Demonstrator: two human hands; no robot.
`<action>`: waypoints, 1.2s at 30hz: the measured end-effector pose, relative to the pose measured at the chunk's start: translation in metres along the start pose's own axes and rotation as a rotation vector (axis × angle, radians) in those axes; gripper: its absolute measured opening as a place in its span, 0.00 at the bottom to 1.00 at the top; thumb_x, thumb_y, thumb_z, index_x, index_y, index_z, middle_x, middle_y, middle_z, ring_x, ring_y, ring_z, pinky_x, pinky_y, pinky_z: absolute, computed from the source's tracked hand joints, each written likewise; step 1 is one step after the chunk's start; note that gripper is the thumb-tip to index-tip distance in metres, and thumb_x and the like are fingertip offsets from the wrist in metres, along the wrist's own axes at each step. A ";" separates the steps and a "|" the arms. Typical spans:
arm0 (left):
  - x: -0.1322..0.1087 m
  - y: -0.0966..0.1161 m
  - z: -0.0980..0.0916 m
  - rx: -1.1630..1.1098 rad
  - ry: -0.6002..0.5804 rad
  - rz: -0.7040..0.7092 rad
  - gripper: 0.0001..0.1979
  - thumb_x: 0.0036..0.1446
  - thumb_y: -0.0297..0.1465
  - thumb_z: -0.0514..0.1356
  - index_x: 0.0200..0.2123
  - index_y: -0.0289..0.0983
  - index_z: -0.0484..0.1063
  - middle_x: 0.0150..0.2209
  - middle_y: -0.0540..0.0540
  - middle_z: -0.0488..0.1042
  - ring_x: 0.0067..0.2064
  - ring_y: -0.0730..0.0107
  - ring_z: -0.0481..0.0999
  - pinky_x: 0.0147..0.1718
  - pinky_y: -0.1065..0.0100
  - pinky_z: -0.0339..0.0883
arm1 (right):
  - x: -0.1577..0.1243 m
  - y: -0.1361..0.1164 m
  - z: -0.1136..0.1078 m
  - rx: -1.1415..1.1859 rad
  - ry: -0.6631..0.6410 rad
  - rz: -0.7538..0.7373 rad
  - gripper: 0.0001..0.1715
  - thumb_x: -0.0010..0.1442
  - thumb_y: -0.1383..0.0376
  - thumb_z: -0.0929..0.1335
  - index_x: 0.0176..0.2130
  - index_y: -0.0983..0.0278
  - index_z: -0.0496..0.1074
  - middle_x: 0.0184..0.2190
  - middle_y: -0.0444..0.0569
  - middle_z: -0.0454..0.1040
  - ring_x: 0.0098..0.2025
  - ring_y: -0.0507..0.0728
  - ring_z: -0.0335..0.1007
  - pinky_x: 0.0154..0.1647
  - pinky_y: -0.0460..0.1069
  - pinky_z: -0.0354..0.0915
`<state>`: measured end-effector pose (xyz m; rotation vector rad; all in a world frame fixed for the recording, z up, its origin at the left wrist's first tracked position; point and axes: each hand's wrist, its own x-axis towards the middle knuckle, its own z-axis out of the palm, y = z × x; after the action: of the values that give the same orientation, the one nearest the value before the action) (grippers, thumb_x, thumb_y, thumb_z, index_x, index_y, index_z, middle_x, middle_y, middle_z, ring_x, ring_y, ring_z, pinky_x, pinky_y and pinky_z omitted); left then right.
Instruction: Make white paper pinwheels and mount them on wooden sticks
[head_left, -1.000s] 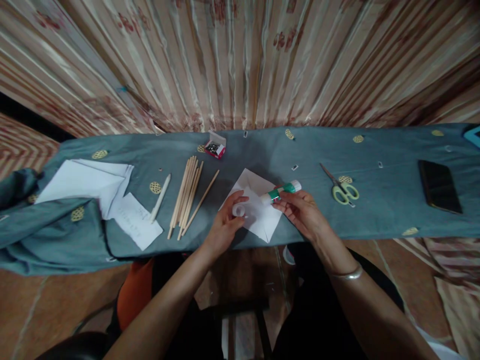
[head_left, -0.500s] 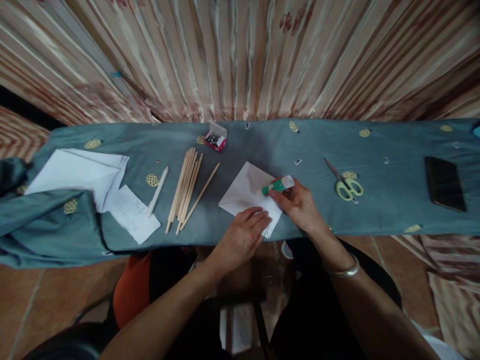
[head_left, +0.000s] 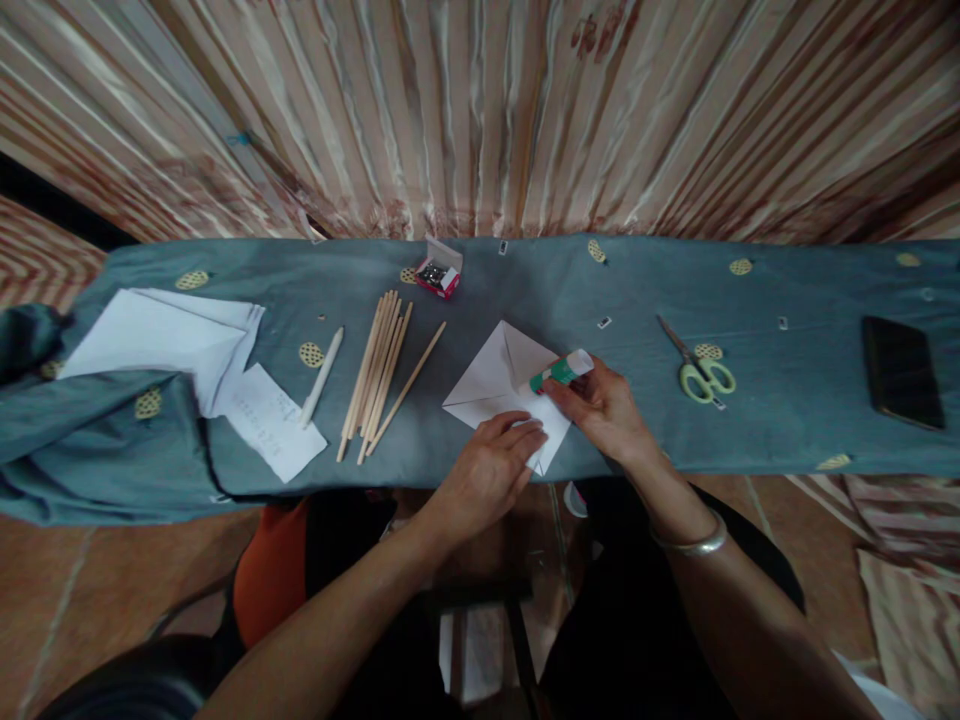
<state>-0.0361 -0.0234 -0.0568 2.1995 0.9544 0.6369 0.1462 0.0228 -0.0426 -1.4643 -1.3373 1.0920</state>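
Note:
A square of white paper with folded-in corners (head_left: 484,378) lies on the cloth-covered table in front of me. My left hand (head_left: 489,465) rests on its near part, fingers stretched out together and pressing it down. Between the thumb and fingers of my right hand (head_left: 606,415) is a green and white glue stick (head_left: 561,371), tilted with its lower left end at the paper near the middle. Whether that tip touches the paper is hard to tell. To the left of the paper a single wooden stick (head_left: 409,385) lies apart from a bundle of wooden sticks (head_left: 375,375).
Behind the sticks stands an open small red box (head_left: 441,275) of metal pins. Green-handled scissors (head_left: 705,378) and a dark phone (head_left: 902,372) lie to the right. Leftward are a white pencil-like stick (head_left: 322,375), a written note (head_left: 274,430) and white paper sheets (head_left: 157,335).
The whole view has shifted slightly, so things on the table sit a little further right. Both hands keep nearly the same place on the paper, and the glue stick stays in my right hand.

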 end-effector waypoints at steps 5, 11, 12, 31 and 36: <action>0.002 0.000 -0.009 -0.328 0.160 -0.219 0.15 0.58 0.28 0.59 0.49 0.37 0.73 0.49 0.41 0.77 0.51 0.60 0.75 0.52 0.58 0.67 | -0.001 -0.009 -0.007 0.491 0.012 0.222 0.16 0.43 0.54 0.78 0.29 0.61 0.76 0.28 0.44 0.78 0.30 0.53 0.74 0.36 0.49 0.72; 0.008 -0.007 -0.016 -0.553 0.319 -0.486 0.20 0.54 0.32 0.63 0.52 0.37 0.71 0.40 0.45 0.79 0.36 0.66 0.76 0.37 0.67 0.71 | -0.009 -0.019 -0.004 0.665 -0.048 0.314 0.17 0.39 0.61 0.80 0.31 0.60 0.79 0.30 0.43 0.80 0.31 0.52 0.77 0.39 0.47 0.74; 0.009 -0.008 -0.016 -0.554 0.334 -0.489 0.21 0.54 0.32 0.64 0.52 0.37 0.70 0.40 0.46 0.79 0.36 0.67 0.76 0.37 0.67 0.70 | -0.010 -0.020 -0.001 0.666 -0.060 0.323 0.18 0.38 0.61 0.80 0.32 0.60 0.79 0.29 0.42 0.80 0.31 0.51 0.77 0.38 0.46 0.74; 0.007 -0.009 -0.026 -0.408 0.317 -0.410 0.12 0.54 0.31 0.63 0.44 0.37 0.75 0.38 0.47 0.79 0.39 0.64 0.77 0.40 0.67 0.70 | -0.014 -0.019 0.007 0.389 -0.165 0.184 0.17 0.42 0.58 0.79 0.32 0.60 0.76 0.24 0.41 0.76 0.25 0.51 0.68 0.25 0.46 0.63; 0.007 -0.008 -0.029 -0.290 0.281 -0.357 0.12 0.56 0.31 0.62 0.45 0.38 0.75 0.41 0.46 0.80 0.40 0.65 0.77 0.39 0.68 0.69 | -0.014 -0.017 0.008 0.364 -0.190 0.197 0.19 0.39 0.57 0.80 0.31 0.60 0.76 0.25 0.42 0.77 0.26 0.52 0.69 0.27 0.46 0.65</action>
<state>-0.0545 -0.0033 -0.0417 1.6609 1.2720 0.8634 0.1335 0.0106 -0.0278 -1.2622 -1.0621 1.5455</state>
